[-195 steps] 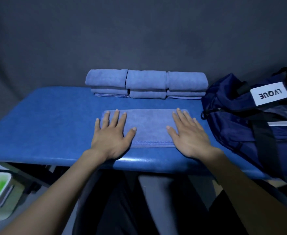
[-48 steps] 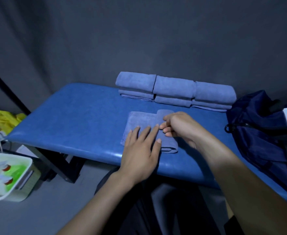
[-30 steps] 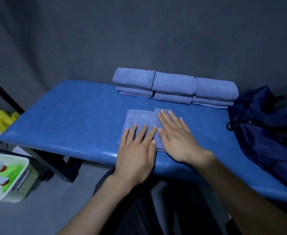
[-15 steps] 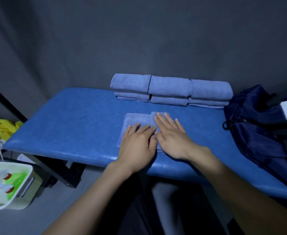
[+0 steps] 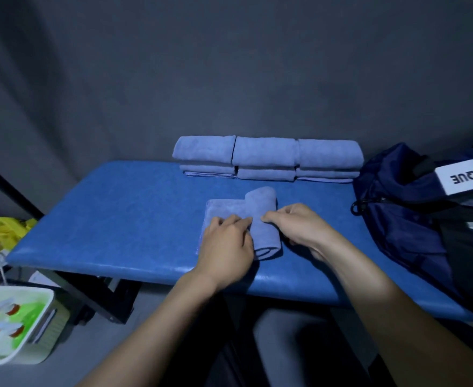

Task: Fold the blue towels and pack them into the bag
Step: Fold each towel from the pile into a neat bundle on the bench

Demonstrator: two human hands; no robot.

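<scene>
"lvque", upside down, bag label (image 5: 465, 176)

towels (image 5: 266, 155): pale blue, plain
bench (image 5: 123, 219): bright blue
bag (image 5: 414, 219): navy, white label with black letters
tub (image 5: 42, 328): white, green inside
wall (image 5: 229, 65): dark grey

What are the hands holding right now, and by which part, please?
Both hands, left and right, grip the towel on the table by its folded-over right section.
</scene>
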